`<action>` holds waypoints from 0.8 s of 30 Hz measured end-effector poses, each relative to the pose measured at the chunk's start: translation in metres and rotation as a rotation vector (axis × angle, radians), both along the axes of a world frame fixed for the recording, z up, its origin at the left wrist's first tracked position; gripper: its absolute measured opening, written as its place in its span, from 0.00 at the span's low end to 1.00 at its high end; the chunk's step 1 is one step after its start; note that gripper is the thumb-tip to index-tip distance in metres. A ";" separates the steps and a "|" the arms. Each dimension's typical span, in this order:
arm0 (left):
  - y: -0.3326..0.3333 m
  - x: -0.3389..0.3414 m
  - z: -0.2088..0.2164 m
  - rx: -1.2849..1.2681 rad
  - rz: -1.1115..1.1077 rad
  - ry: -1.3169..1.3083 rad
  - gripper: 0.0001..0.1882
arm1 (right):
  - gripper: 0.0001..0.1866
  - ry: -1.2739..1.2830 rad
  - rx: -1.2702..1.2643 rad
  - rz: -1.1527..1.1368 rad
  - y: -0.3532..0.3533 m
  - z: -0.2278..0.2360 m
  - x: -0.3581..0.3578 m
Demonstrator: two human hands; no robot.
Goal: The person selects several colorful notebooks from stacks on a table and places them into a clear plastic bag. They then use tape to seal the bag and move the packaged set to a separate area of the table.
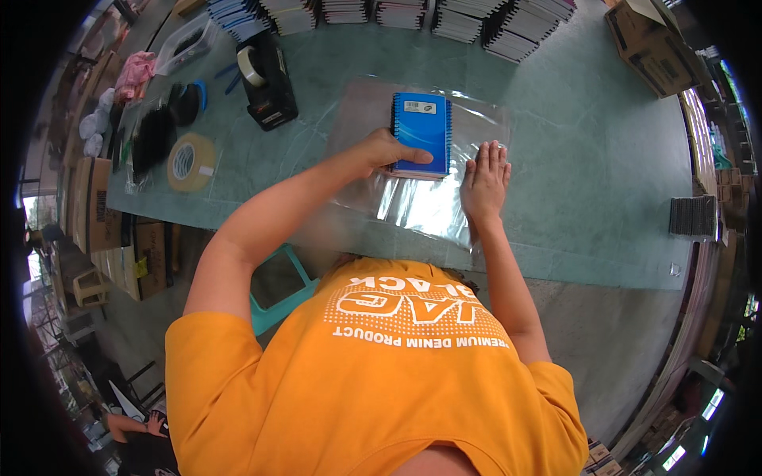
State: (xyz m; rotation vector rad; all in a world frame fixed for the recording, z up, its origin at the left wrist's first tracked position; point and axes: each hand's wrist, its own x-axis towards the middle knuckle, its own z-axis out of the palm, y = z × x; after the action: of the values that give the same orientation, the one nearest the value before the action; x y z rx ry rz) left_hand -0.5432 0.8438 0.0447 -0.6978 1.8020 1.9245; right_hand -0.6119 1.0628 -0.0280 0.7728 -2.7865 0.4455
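Note:
A blue spiral-bound notebook (422,132) lies on a clear plastic sheet (413,202) spread over the green table (587,159). My left hand (389,151) grips the notebook's near left corner, thumb on the cover. To the right of the notebook, my right hand (484,178) rests flat on the plastic with fingers together and holds nothing.
Stacks of notebooks (397,14) line the far edge. A black tape dispenser (266,83), a roll of tape (190,161) and dark items in bags (155,135) sit at the left. A cardboard box (655,47) stands far right. A teal stool (282,289) is below the table.

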 end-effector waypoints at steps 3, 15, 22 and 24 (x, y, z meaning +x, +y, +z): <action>-0.004 0.001 0.001 0.002 -0.040 0.024 0.40 | 0.23 -0.042 -0.039 0.016 -0.001 0.004 0.001; -0.004 0.002 0.009 -0.213 -0.073 -0.031 0.37 | 0.21 -0.317 -0.273 -0.075 0.044 0.059 -0.021; -0.007 0.030 0.031 -0.955 0.252 0.566 0.28 | 0.08 -1.111 -0.481 -0.272 0.084 0.070 0.013; 0.027 0.038 0.057 -0.764 0.049 0.569 0.23 | 0.04 -1.021 -0.537 -0.258 0.072 0.079 0.018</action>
State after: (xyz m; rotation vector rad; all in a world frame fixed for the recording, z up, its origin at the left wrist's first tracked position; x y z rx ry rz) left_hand -0.5048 0.8711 0.1017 -0.4181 2.9577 1.5110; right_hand -0.5940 1.1352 0.0510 0.0104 -3.2171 1.8514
